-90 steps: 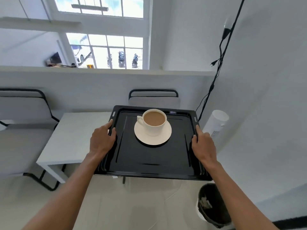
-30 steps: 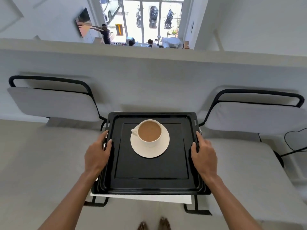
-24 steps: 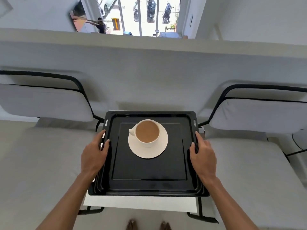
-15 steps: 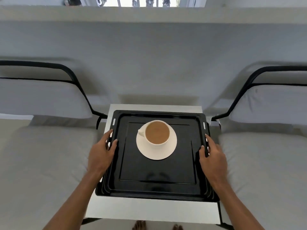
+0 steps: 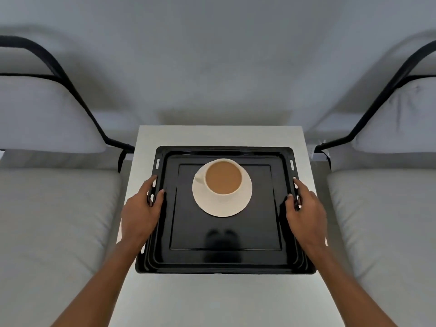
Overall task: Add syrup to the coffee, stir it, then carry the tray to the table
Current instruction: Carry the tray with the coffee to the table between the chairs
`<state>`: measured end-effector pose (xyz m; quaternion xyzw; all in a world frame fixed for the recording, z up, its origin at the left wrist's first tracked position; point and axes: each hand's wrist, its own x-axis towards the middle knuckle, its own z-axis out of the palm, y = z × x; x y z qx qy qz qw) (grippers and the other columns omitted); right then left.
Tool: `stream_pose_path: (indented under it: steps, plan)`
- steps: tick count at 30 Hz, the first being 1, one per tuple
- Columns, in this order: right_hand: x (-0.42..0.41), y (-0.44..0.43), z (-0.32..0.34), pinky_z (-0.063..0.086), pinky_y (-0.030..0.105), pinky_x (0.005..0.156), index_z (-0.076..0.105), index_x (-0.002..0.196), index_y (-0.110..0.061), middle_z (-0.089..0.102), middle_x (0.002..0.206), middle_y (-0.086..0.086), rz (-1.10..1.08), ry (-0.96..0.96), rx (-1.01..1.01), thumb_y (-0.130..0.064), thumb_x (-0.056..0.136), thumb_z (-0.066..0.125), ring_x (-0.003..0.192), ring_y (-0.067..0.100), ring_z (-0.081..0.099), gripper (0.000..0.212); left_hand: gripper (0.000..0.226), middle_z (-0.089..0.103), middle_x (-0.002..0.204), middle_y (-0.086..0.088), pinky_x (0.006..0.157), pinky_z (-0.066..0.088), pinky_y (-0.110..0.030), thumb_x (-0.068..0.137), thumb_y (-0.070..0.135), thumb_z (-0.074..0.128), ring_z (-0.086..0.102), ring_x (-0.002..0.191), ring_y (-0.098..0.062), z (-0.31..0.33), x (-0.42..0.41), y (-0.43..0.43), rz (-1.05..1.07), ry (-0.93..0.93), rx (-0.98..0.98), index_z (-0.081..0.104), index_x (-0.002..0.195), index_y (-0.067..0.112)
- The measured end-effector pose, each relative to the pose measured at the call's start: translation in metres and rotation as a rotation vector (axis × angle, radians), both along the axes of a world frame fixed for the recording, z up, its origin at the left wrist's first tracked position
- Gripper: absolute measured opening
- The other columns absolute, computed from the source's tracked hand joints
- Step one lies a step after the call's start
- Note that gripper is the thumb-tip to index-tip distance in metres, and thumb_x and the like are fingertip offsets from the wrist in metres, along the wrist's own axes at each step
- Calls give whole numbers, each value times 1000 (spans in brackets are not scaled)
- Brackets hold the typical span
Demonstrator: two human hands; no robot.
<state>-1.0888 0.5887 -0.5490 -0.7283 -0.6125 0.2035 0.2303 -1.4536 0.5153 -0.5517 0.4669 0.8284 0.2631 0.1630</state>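
Your left hand and right hand grip the side rims of the black tray over the white table. The cup of coffee stands on its saucer, toward the far side. Grey chairs flank the table.

I see both forearms bare, reaching forward. Left hand curled closed on tray left rim, right hand same on right rim.

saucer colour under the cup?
Cream white saucer, plain with no pattern, against the black tray; head view.
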Motion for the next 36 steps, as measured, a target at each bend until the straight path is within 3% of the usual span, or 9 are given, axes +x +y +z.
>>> stream_pose_path:
  steps: [5,19,27,36]
  plan:
    - [-1,12,-22,41,30,71,54,144,-25,65,99,6,25,17,27,-20,98,59,77,19,56,47,38,47,48,6,55,43,-31,97,36,61,51,48,-8,-22,1,5,49,39,14,53,134,33]
    - [-4,25,-50,54,43,74,53,146,-21,67,101,12,56,-17,49,-20,100,58,83,32,62,47,38,42,44,13,45,30,-16,98,40,60,46,41,-1,-46,-4,20,11,99,22,56,134,29]
    - [-8,30,-57,55,48,77,52,146,-18,67,105,13,81,-32,56,-22,101,57,87,35,63,46,39,44,49,14,49,33,-24,99,37,58,46,44,-3,-48,-11,32,-11,97,15,53,137,29]
    - [-10,47,-59,51,38,67,52,144,-18,64,96,10,120,-102,85,-23,100,57,76,27,60,44,39,48,50,8,52,37,-29,100,36,56,46,46,-7,-46,-12,44,-35,120,-26,49,137,26]
